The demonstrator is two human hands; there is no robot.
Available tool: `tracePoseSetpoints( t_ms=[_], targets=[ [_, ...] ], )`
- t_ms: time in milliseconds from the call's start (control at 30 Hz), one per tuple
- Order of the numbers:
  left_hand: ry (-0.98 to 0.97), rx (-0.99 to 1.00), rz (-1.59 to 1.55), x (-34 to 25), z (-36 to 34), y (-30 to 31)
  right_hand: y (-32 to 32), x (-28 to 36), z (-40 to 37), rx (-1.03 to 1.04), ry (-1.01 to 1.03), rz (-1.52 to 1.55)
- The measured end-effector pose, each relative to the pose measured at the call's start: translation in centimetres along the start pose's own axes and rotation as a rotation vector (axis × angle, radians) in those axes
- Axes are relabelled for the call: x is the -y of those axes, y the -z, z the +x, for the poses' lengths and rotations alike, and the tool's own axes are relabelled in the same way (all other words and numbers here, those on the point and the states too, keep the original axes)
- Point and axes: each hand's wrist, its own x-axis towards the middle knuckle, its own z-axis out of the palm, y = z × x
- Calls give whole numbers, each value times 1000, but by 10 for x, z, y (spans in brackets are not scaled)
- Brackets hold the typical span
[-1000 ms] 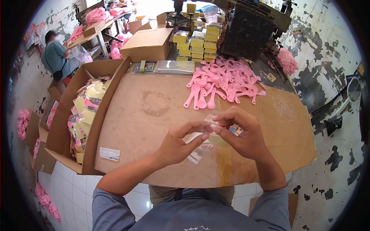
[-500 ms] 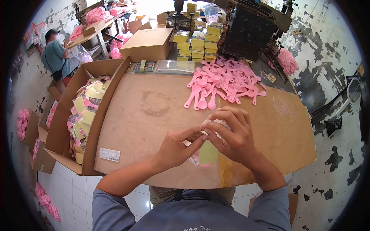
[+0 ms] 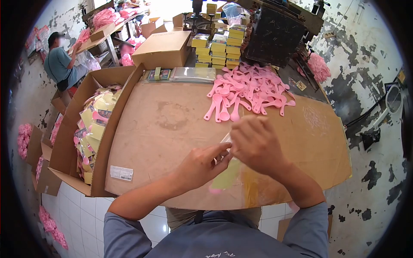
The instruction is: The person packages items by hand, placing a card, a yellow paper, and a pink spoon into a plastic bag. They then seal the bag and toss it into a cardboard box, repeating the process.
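Observation:
My left hand pinches the top edge of a clear plastic packet, which hangs below it with a yellow-green card and something pink at its lower end. My right hand is closed against the packet's top corner, touching the left fingertips; its fingers are blurred and partly hide the edge. Just beyond my hands, a heap of pink spoons lies on the cardboard-covered table.
An open carton of filled packets stands at the left. Stacks of yellow cards, clear plastic sleeves and a closed box are at the back. Beside them is a black machine. A person sits at far left.
My right hand has closed into a tighter grip and turned over at the packet's top. The packet's lower end has swung slightly left.

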Motion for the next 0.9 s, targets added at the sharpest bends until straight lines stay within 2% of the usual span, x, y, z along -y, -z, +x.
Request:
tracePoseSetpoints(
  t_ms=[67, 167, 233, 300, 367, 433, 467, 533, 567, 633, 767, 900],
  targets=[
    [32, 4, -68, 0, 2, 3, -3, -19, -1, -87, -155, 131],
    [131, 57, -179, 2, 1, 7, 6, -48, -10, -71, -342, 513],
    [252, 82, -318, 3, 3, 10, 25, -74, -30, 117, -573, 1103],
    [303, 80, -401, 7, 2, 9, 51, -114, -68, 209, -729, 1539],
    [336, 69, -476, 7, 3, 10, 53, -172, -120, -41, -549, 1993],
    [351, 48, -545, 5, 4, 10, 60, -197, -137, -323, -611, 1916],
    [344, 46, -546, 6, 2, 8, 53, -210, -159, -228, -846, 1400],
    [319, 35, -545, 11, 3, 6, 27, -231, -203, -41, -1115, 319],
    [333, 35, -529, 10, 4, 7, 29, -212, -192, 6, -999, 346],
    [368, 41, -501, 7, 5, 7, 30, -167, -160, 50, -960, 511],
    [373, 47, -489, 6, 5, 4, 41, -71, -84, 120, -503, 655],
    [383, 47, -500, 3, 4, 2, 24, -25, -45, 146, -320, 696]
  ],
)
